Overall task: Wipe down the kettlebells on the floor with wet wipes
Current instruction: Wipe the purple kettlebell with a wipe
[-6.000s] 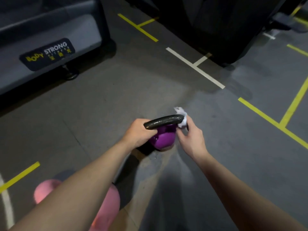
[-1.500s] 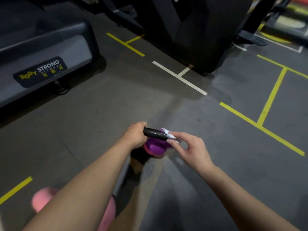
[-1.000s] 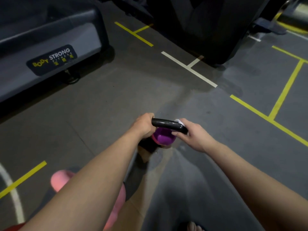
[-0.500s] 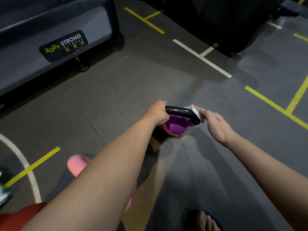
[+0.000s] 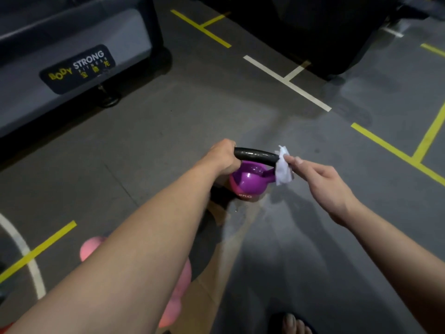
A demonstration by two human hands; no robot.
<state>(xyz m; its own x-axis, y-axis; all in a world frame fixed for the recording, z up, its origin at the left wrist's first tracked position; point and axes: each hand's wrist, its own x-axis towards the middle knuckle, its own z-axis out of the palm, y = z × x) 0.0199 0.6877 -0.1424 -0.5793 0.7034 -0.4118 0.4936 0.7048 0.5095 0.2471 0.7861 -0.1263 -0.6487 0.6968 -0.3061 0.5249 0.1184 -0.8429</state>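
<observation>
pink kettlebell (image 5: 91, 250) (mostly) behind left forearm (image 5: 149, 244)

both arms were bare as far as the frame showed them: the left forearm (image 5: 134, 256) filled the lower left and the right forearm (image 5: 395, 256) the lower right. the left hand (image 5: 222, 156) and the right hand (image 5: 325, 186), near the centre, were bare too. at the bottom edge, right of centre, bare toes (image 5: 290, 323) showed in what looked like a dark open sandal (image 5: 274, 321).
</observation>
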